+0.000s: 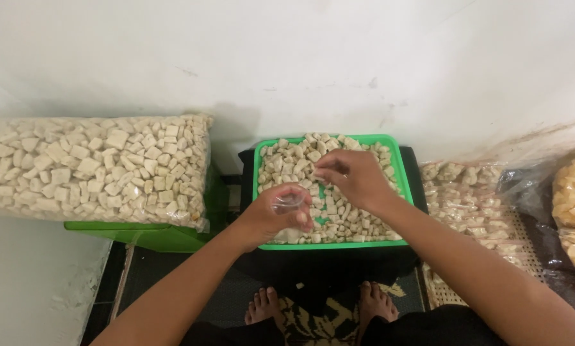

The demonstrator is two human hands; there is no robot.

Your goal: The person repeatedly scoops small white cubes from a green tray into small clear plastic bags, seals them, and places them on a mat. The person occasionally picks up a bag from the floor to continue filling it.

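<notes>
A shallow green plastic tray [260,168] heaped with pale, beige, square cracker pieces [358,221] is seen at the centre, resting on a black stand. The left hand [279,214] is held over the tray's 7 o'clock corner, its fingers curled round a small clear plastic bag [289,201] whose mouth is kept open and turned upward. The right hand [351,177] is placed just at 1 o'clock from the left one, above the middle of the tray, with fingertips pinched together; whether a cracker piece is caught between them cannot be told. At 9 o'clock, a large clear plastic sack of the same pale squares [95,170] is laid across a green plastic crate [153,236]. At 3 o'clock, smaller filled clear packets [470,198] are piled on the floor. Two bare feet [265,306] are seen at 6 o'clock.
</notes>
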